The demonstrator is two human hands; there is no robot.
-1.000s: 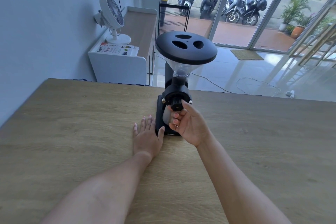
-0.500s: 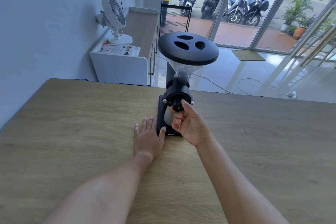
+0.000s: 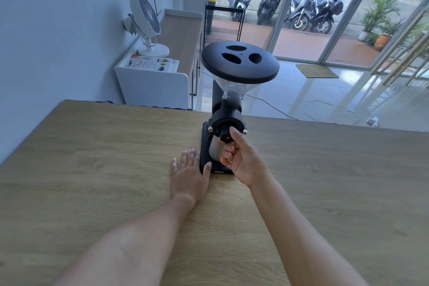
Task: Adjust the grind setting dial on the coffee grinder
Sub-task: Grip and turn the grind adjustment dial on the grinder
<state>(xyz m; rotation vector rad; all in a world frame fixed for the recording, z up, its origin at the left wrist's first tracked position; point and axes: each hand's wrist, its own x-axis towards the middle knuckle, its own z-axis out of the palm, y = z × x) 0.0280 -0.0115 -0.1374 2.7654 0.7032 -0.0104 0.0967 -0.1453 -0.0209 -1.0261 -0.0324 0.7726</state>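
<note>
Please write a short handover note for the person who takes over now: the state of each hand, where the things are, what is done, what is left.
Left hand: open, flat on the table, thumb against the grinder base.
Right hand: fingers pinching the dial on the grinder's front.
Grinder: upright at the table's far edge, lid on.
Done: dial gripped, base steadied.
Left: turn to the wanted setting; the marks are unreadable here.

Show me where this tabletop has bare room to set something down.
Bare wood runs left of the left hand to the table edge, and right of the right hand. It is crowded only at the coffee grinder, between both hands.
</note>
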